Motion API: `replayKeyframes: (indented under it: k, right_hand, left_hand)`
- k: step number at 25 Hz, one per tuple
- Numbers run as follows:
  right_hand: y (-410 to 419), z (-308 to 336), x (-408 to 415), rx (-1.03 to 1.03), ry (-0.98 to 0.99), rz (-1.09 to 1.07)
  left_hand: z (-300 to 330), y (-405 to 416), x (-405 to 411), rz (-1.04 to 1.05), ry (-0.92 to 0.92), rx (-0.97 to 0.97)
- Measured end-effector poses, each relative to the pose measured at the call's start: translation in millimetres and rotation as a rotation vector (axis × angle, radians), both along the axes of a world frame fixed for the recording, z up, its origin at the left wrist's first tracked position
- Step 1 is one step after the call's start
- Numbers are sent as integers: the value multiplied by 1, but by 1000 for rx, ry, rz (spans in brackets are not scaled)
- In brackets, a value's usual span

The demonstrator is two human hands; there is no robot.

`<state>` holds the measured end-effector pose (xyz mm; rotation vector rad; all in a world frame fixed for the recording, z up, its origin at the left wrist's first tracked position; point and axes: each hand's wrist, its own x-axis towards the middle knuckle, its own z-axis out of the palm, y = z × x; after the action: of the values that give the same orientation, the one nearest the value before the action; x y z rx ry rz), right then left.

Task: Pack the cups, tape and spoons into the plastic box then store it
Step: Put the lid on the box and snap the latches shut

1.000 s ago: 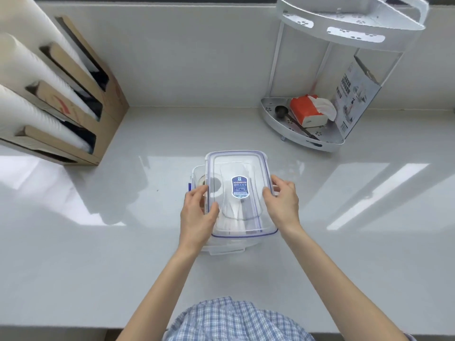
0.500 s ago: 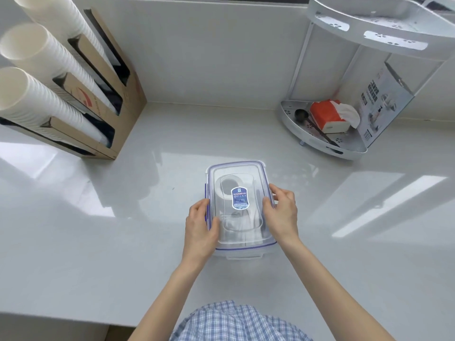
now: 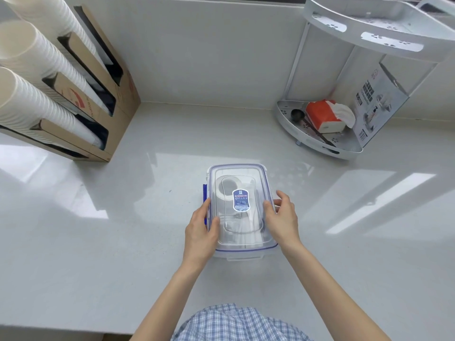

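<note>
1. White glossy tabletop runs back to a pale wall, bare to the left and right of the plastic box and between it and the wall.
2. Its clear lid, edged in blue, carries a blue-and-white label; the print is too small to read.
3. Left hand grips the lid's left edge; right hand is cupped against its right edge, fingers loosely spread.
4. A tape roll shows through the lid.
5. Far left, a cardboard holder with red printing holds stacked paper cups.
6. Far right, a white corner rack holds an orange tissue pack and a printed carton, its text unreadable.
</note>
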<state>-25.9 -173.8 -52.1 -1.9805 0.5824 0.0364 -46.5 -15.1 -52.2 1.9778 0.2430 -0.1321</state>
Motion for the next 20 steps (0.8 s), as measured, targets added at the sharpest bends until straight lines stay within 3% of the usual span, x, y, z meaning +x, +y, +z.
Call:
replayKeyframes:
  k: [7, 11, 15, 20]
  right_hand:
    - [-2, 0, 2, -11, 31, 24]
    - [-2, 0, 1, 77, 42, -11]
    - [-12, 1, -1, 296, 57, -15]
    - [-8, -5, -4, 261, 84, -61]
  left_hand:
    - [-4, -1, 5, 11, 17, 0]
    - [-6, -1, 8, 42, 12, -29]
    - [-8, 2, 11, 85, 19, -66]
    - [-8, -2, 13, 94, 9, -67]
